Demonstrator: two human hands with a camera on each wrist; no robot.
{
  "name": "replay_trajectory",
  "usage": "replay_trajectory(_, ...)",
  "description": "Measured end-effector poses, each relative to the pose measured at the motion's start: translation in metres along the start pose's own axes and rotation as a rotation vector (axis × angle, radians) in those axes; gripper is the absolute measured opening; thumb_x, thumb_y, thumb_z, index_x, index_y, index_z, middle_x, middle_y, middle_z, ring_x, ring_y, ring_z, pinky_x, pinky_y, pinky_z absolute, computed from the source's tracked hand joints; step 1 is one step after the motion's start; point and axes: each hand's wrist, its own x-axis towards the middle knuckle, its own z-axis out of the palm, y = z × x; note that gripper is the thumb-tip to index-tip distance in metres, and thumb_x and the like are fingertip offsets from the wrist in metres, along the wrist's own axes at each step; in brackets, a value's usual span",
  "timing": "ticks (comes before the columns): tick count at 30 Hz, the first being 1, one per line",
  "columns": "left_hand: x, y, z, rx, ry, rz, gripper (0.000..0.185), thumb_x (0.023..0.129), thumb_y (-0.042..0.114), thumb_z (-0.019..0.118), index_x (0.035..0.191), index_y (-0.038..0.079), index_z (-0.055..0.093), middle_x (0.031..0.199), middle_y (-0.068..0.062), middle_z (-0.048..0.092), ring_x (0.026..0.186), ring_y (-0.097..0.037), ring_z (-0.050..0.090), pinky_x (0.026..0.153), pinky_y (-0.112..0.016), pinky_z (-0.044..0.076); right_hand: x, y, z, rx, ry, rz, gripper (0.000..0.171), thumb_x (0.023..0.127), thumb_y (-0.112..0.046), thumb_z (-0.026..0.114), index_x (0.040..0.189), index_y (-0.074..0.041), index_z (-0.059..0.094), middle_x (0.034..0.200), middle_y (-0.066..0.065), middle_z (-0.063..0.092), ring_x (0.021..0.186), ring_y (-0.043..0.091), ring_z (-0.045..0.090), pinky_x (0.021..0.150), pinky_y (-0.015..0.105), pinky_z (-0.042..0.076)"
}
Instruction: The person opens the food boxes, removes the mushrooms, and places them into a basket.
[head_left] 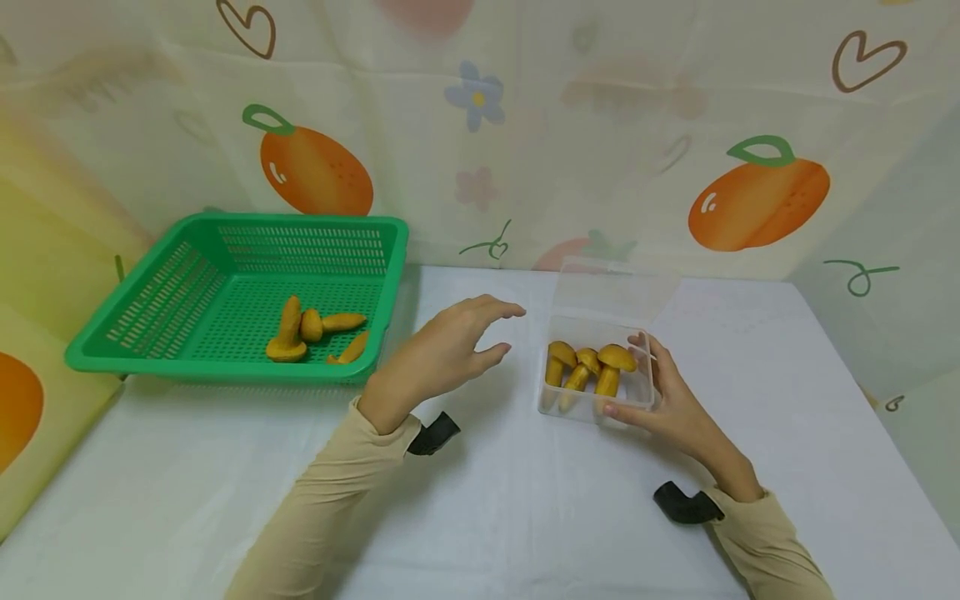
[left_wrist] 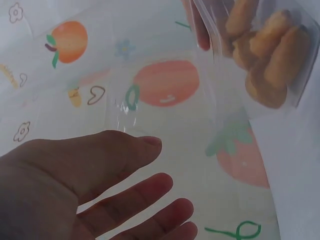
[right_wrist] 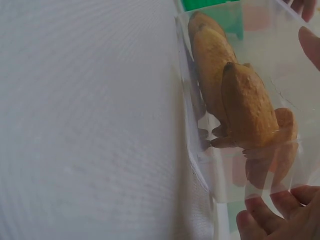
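Observation:
A clear plastic box (head_left: 640, 382) with its lid (head_left: 611, 292) raised at the back holds three yellow-brown mushrooms (head_left: 617, 358), side by side with caps toward the back. My right hand (head_left: 678, 417) grips the box's right side, thumb at the front corner and fingers around the far side. To the left of the box, my left hand (head_left: 450, 346) is in the air with nothing in it, thumb and fingers apart. In the left wrist view its fingers (left_wrist: 150, 187) spread below the box. The right wrist view shows mushrooms (right_wrist: 247, 100) through the clear wall.
A green plastic basket (head_left: 225, 367) stands at the back left, with several mushrooms (head_left: 288, 333) in its front right corner. White cloth (head_left: 525, 517) covers the table. A fruit-print curtain (head_left: 525, 167) hangs right behind it.

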Motion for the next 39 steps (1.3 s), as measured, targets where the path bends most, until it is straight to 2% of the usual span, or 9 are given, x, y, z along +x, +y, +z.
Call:
replay_trajectory(8,0.017,0.016,0.014,-0.034,-0.055,0.053,0.043,0.094,0.012,0.067,0.136,0.009,0.057,0.130,-0.004,0.064,0.120,-0.020,0.059,0.102,-0.034,0.050,-0.001,0.003,-0.001,-0.003,-0.003,0.017,0.109,0.083,-0.018,0.080,0.160,-0.019,0.002,0.164,0.012,0.014,0.152,0.044,0.012,0.115,0.073,0.012)
replay_trajectory(16,0.039,0.024,0.037,-0.070,-0.133,0.097,0.040,0.095,0.010,0.063,0.135,0.007,0.057,0.131,-0.004,0.062,0.115,-0.020,0.061,0.100,-0.031,0.049,-0.002,0.005,-0.002,-0.004,0.017,0.005,0.110,0.082,-0.018,0.081,0.160,-0.019,0.004,0.162,0.012,0.020,0.152,0.042,0.014,0.116,0.071,0.013)
replay_trajectory(23,0.056,0.032,0.054,-0.130,-0.185,0.092,0.042,0.095,0.009,0.064,0.136,0.007,0.057,0.131,-0.007,0.062,0.114,-0.022,0.062,0.093,-0.026,0.052,-0.002,0.005,-0.002,0.025,0.008,0.021,0.108,0.082,-0.018,0.081,0.160,-0.017,0.005,0.162,0.012,0.021,0.153,0.040,0.013,0.118,0.068,0.012)
replay_trajectory(39,0.077,0.039,0.082,-0.094,-0.226,0.088,0.045,0.094,0.011,0.066,0.138,0.009,0.057,0.136,-0.004,0.060,0.122,-0.015,0.057,0.105,-0.023,0.046,-0.001,0.002,-0.003,0.045,-0.003,0.026,0.108,0.084,-0.017,0.080,0.160,-0.015,0.004,0.164,0.011,0.019,0.151,0.044,0.013,0.119,0.066,0.012)
